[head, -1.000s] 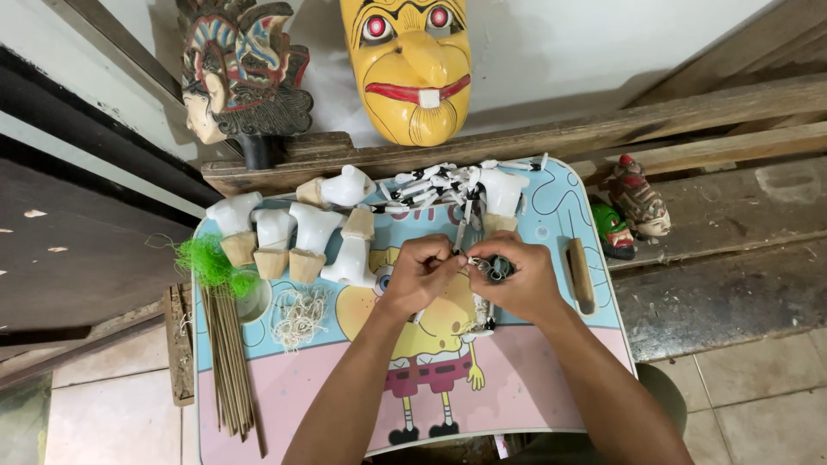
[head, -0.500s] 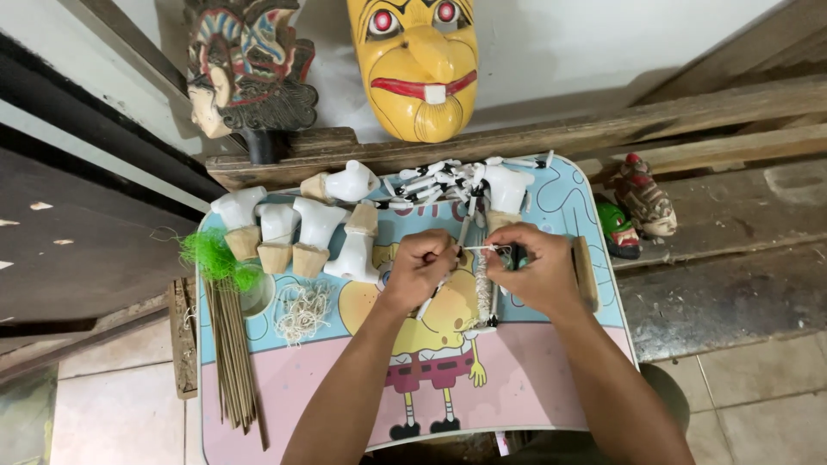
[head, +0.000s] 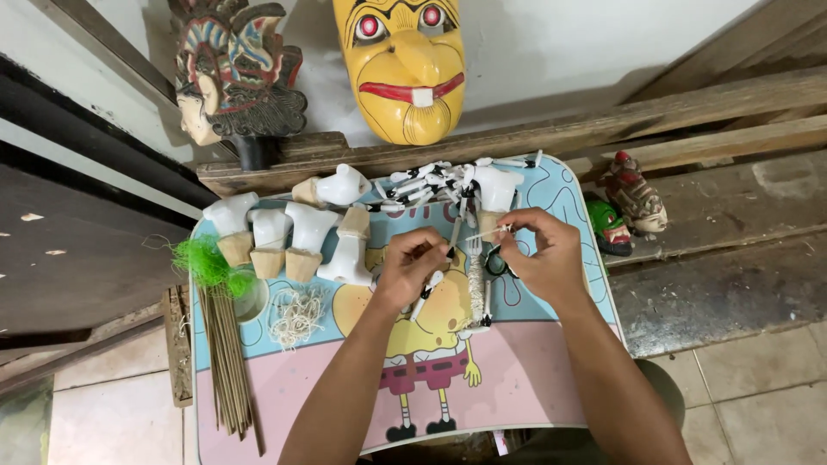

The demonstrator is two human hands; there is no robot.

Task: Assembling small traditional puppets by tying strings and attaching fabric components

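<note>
My left hand [head: 412, 265] and my right hand [head: 540, 255] are over a small cartoon-printed table [head: 517, 379], held close together. Between their fingertips runs a thin pale string or stick [head: 484, 232], pinched by the right hand's fingers. The left hand grips a small white and black puppet arm piece [head: 428, 288]. Below them lies a white wrapped puppet body [head: 475, 288]. A heap of black and white puppet arms [head: 422, 183] lies just beyond the hands. White puppet torsos with wooden bases [head: 284, 237] stand to the left.
A bundle of thin sticks [head: 228, 362], green fibre [head: 205, 263] and a coil of pale string [head: 295, 317] lie at the table's left. A yellow mask [head: 405, 65] and a carved painted head [head: 233, 73] lean on the wall. Small painted figures [head: 633, 202] sit right.
Both hands have drawn slightly apart, stretching the thin string between them; the right hand has shifted right and up.
</note>
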